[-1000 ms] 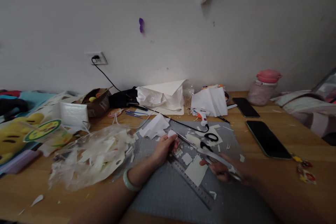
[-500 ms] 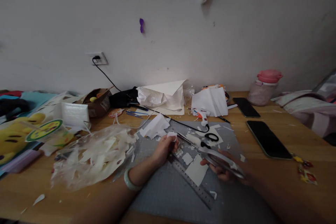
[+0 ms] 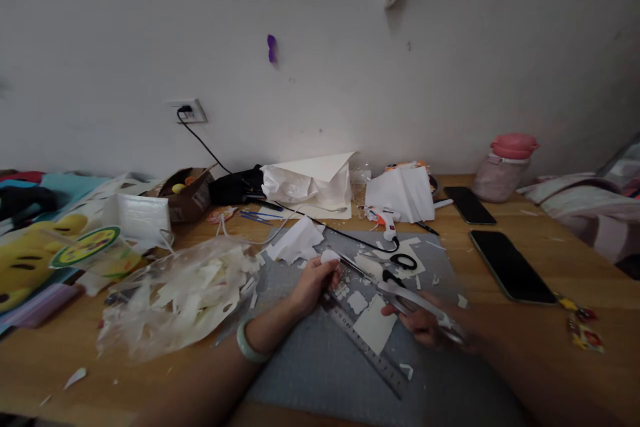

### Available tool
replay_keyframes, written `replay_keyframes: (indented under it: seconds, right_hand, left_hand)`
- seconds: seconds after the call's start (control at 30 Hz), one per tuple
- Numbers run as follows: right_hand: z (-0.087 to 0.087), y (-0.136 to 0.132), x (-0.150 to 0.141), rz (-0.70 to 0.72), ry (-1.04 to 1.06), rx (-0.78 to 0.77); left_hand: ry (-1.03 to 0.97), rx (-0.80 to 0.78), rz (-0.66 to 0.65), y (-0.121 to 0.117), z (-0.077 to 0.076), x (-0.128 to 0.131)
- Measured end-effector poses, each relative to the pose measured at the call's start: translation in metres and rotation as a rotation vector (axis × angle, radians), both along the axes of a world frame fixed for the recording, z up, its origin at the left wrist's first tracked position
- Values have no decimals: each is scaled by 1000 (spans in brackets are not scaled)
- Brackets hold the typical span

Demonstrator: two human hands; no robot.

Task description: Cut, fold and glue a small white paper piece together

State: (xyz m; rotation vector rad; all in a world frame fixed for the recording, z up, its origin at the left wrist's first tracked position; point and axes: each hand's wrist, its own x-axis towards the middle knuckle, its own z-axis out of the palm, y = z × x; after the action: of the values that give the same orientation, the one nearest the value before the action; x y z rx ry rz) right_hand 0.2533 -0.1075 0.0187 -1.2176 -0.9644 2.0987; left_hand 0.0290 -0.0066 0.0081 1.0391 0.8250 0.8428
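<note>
My left hand [image 3: 311, 288], with a pale bangle at the wrist, pinches a small white piece of paper [image 3: 330, 256] between thumb and fingers. Large scissors [image 3: 419, 296] with pale handles are gripped in my right hand [image 3: 425, 325]; their blades point up and left, the tips at the paper's edge. Below the blades, a metal ruler [image 3: 364, 347] and a pale rectangular card [image 3: 376, 325] lie on the grey cutting mat [image 3: 305, 377]. Behind my right hand rests a second pair of scissors with black handles [image 3: 403, 261].
A clear plastic bag [image 3: 165, 320] of paper scraps lies left of the mat. A glue gun [image 3: 389, 224] with a black cord sits at the mat's back edge. Two phones [image 3: 510, 265] and a pink-lidded bottle [image 3: 505, 170] are on the right. Small offcuts litter the mat.
The scissors' handles spread apart half a second ago and have come together again, my right fingers moving with them. The white paper has turned slightly in my left hand.
</note>
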Motion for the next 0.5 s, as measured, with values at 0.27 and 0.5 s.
replay_keyframes:
  seconds: [0.27, 0.5]
  right_hand:
    - [2, -1, -3, 9, -38, 57]
    - [2, -1, -4, -32, -29, 12]
  left_hand:
    - [-9, -9, 6, -1, 0, 0]
    - [1, -27, 22, 0, 0, 1]
